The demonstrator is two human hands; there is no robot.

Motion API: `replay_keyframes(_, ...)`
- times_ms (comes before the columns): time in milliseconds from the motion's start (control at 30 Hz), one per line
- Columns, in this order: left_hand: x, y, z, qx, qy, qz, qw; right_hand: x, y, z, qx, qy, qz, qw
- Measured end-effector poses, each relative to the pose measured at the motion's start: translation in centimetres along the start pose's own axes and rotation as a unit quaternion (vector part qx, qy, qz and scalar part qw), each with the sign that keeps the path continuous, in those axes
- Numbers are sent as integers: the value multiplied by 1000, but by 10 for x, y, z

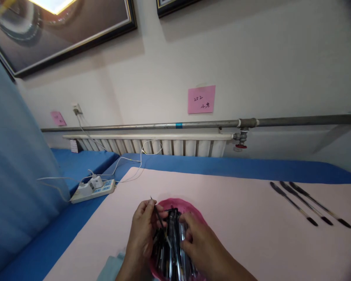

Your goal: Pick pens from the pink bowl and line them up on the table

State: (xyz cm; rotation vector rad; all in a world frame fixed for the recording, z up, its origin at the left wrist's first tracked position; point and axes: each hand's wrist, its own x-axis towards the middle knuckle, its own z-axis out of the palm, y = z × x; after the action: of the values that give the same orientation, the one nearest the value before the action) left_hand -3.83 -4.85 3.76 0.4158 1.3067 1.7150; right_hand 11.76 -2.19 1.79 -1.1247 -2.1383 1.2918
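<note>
1. we have three sticks [306, 202] out on the sheet [236, 218].
2. many pieces [172, 238] are left in our basket [190, 205].
3. our left hand [143, 220] pinches a thin stick [159, 217] above it; our right hand [197, 234]'s grip, we cannot tell.

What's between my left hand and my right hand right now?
The head view shows a bunch of dark sticks in the pink container.
</note>
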Motion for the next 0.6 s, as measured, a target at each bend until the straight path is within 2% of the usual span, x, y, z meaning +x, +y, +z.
replay_keyframes(67,1,2,-1,-25,20,-2,999,-2,-4,-3,4,18,5,1000)
replay_keyframes(233,6,6,-5,-91,77,-8,993,-9,-20,-7,34,-71,-49,996)
replay_keyframes(433,6,5,-5,-108,76,-7,991,-20,-41,-7,22,-105,-73,992)
replay_keyframes(600,5,5,-4,-105,75,-3,992,-19,-42,-10,-15,-120,-84,989)
